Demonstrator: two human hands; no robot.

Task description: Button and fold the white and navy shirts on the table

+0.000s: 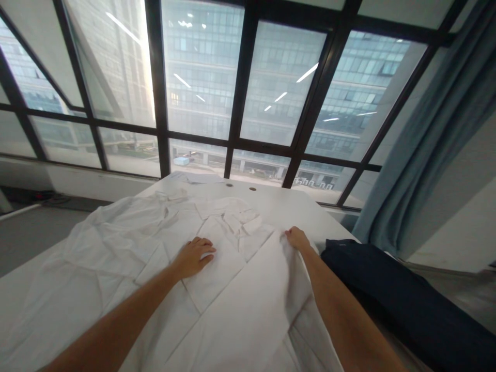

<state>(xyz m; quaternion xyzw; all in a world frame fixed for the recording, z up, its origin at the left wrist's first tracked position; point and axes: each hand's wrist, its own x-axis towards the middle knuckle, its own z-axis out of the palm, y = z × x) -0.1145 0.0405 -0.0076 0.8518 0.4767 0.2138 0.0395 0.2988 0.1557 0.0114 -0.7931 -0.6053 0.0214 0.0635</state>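
A white coat (217,289) lies spread and creased over a white table, its collar (248,219) towards the far side. On its left part rests my left hand (196,256), palm down with the fingers apart. My right hand (297,237) is closed in a pinch on the coat's right edge, near the shoulder. From that grip, the edge is raised a little and hangs in folds along my right forearm. The far left of the coat is bunched in loose wrinkles.
The white table (287,204) has two dark round holes near its far edge. Dark navy cloth (387,289) lies at the right, beside my right forearm. Behind stand dark-framed windows (232,119), and a blue-grey curtain (422,150) hangs at the right.
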